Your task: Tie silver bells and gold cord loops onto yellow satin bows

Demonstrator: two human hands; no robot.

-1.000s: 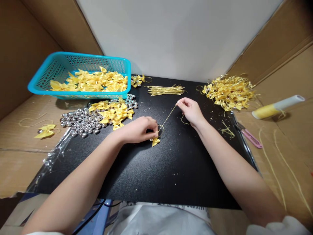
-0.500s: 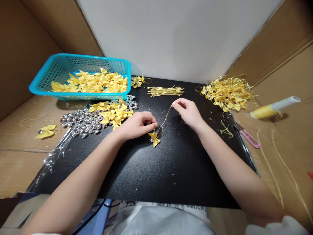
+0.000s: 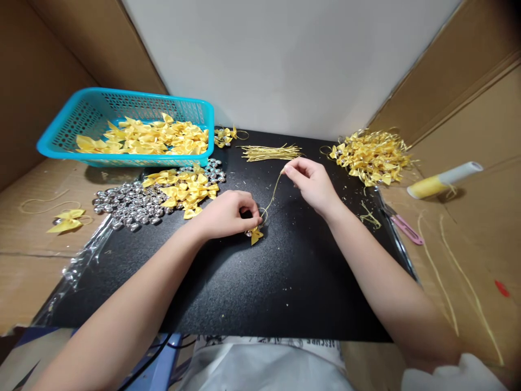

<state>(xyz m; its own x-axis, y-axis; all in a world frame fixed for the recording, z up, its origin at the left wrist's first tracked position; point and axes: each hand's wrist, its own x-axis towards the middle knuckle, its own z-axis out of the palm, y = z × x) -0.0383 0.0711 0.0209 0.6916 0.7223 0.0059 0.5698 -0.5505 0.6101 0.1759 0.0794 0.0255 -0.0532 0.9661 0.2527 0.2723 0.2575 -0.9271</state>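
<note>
Between my two hands runs a thin gold cord [image 3: 274,196]. My right hand [image 3: 308,182] pinches its upper end, raised over the black table. My left hand [image 3: 235,216] is closed in a pinch at the lower part of the cord, where a small loop shows beside the fingertips. Just below those fingertips hangs a yellow ribbon bow [image 3: 256,235] with a silvery bead at its side, partly covered by the left hand. A heap of silver beads [image 3: 129,206] and a pile of yellow bows [image 3: 189,190] lie left of my left hand.
A turquoise basket [image 3: 122,158] of yellow bows stands back left. Cut gold cords [image 3: 272,153] lie at the back, with a heap of corded bows [image 3: 372,157] to the right. Pink-handled scissors [image 3: 407,228] and a yellow-white tube [image 3: 443,180] sit at the right.
My left hand has moved slightly down over the bow, covering more of it. The loop by its fingertips looks smaller. My right hand still holds the cord's end; the view has shifted slightly.
</note>
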